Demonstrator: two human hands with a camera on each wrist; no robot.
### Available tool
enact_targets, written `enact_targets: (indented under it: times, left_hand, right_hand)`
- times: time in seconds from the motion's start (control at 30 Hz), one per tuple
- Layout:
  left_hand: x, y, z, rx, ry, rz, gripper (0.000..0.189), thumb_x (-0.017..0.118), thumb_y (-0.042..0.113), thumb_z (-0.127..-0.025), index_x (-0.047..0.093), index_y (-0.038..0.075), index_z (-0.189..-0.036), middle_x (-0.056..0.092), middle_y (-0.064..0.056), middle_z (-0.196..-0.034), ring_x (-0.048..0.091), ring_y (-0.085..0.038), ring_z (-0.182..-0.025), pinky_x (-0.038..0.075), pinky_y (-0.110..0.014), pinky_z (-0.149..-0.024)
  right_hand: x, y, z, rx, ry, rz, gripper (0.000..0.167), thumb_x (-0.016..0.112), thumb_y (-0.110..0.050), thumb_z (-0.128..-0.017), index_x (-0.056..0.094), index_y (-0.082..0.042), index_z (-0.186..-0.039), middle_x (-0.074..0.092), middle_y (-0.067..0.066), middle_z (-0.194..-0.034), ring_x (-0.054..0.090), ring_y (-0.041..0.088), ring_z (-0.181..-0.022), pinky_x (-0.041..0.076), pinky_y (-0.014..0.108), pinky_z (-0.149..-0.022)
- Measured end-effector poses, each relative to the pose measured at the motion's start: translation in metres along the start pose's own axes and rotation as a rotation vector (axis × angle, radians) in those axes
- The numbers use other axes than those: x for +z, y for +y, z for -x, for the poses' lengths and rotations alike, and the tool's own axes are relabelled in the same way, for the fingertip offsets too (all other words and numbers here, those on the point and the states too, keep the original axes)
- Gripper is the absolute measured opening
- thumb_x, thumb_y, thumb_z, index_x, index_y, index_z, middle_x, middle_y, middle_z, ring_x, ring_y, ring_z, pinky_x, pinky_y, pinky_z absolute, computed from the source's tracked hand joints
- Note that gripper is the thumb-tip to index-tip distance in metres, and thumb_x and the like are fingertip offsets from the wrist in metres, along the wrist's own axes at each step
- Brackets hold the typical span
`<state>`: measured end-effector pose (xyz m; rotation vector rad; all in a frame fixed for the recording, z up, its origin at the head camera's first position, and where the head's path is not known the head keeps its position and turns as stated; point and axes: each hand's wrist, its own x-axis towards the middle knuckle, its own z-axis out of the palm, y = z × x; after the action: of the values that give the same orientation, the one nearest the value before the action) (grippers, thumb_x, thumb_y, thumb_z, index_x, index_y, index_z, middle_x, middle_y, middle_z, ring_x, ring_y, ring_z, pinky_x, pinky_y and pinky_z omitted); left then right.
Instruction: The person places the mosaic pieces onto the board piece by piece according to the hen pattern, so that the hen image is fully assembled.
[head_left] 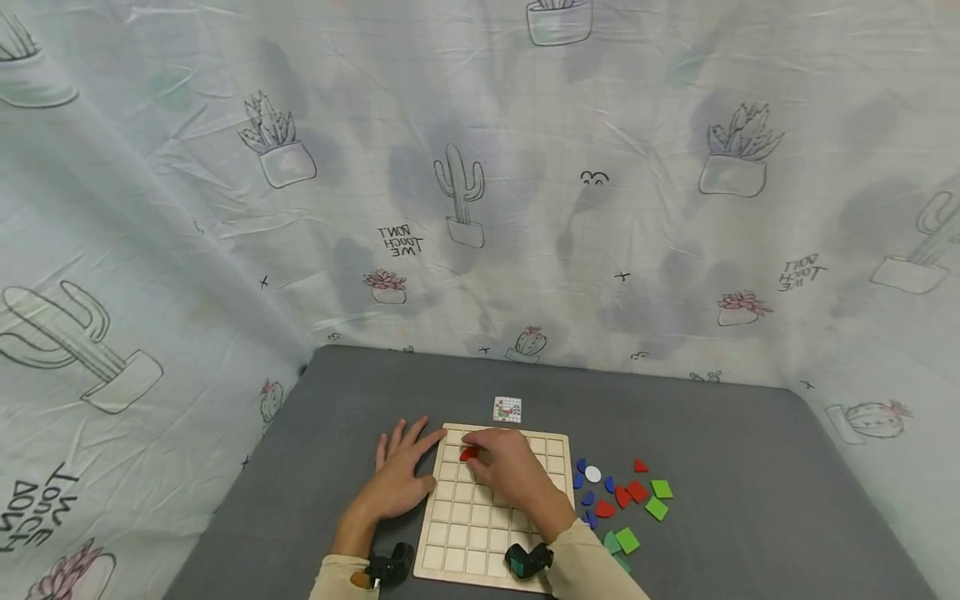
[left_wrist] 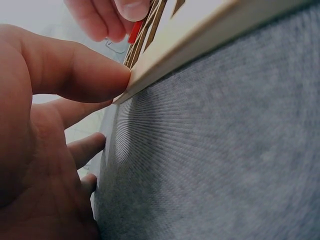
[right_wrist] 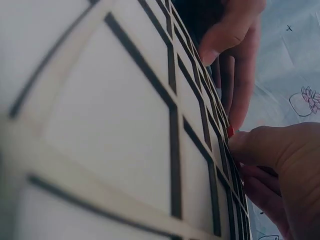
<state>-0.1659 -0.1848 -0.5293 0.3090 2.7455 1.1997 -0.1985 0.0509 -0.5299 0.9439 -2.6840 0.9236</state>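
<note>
My left hand [head_left: 393, 482] lies with fingers spread at the left edge of a wooden grid board [head_left: 459, 536], its thumb and index fingertip against the board's side. My right hand [head_left: 512, 471] reaches over the upper part of the board and pinches a small red piece [head_left: 468, 453] between thumb and fingers at an upper-left cell. In the left wrist view, the red piece [left_wrist: 134, 33] shows low at the grid under the right fingertips. The right wrist view shows only a sliver of red [right_wrist: 230, 131] by the right thumb. Square cells cover the board.
Right of the board lie loose pieces: blue pieces [head_left: 588, 498], a white disc [head_left: 593, 474], red pieces [head_left: 637, 491] and green squares [head_left: 662, 489]. A small picture card [head_left: 507, 409] lies beyond the board's far edge. Printed curtains [head_left: 525, 208] surround the grey table [head_left: 735, 500].
</note>
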Motion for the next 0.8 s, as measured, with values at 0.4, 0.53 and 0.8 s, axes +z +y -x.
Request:
enact_targets:
  times: [0.4,0.53,0.8]
  left_hand:
    - [0.0003,0.0013,-0.0011,0.004,0.006,-0.003,0.075,0.063,0.001,-0.09,0.054,0.013,-0.163,0.028,-0.022,-0.18,0.003,-0.053,-0.169,-0.01,-0.074,-0.129]
    - [0.0014,0.0008,-0.0005,-0.002,0.004,-0.005,0.075,0.063,0.001,-0.09,0.054,0.015,-0.163,0.027,-0.02,-0.18,0.003,-0.051,-0.169,-0.01,-0.074,-0.13]
    - [0.0016,0.0,-0.0016,-0.005,0.003,-0.009,0.074,0.065,0.001,-0.091,0.054,0.015,-0.163,0.028,-0.02,-0.18,0.003,-0.051,-0.169,-0.009,-0.073,-0.13]
  right_hand:
    - [0.0028,-0.0019,-0.0026,-0.049,0.024,-0.002,0.026,0.082,-0.002,-0.096,0.082,-0.009,-0.121,0.083,0.005,-0.118,0.081,0.019,-0.103,0.066,0.028,-0.085]
    - [0.0017,-0.0028,-0.0022,-0.035,0.013,-0.007,0.028,0.082,-0.001,-0.095,0.082,-0.008,-0.122,0.083,0.006,-0.119,0.081,0.02,-0.105,0.066,0.029,-0.086]
    - [-0.0067,-0.0007,0.0028,-0.057,0.052,-0.053,0.032,0.082,-0.001,-0.094,0.081,-0.007,-0.126,0.083,0.008,-0.122,0.081,0.022,-0.106,0.067,0.035,-0.086]
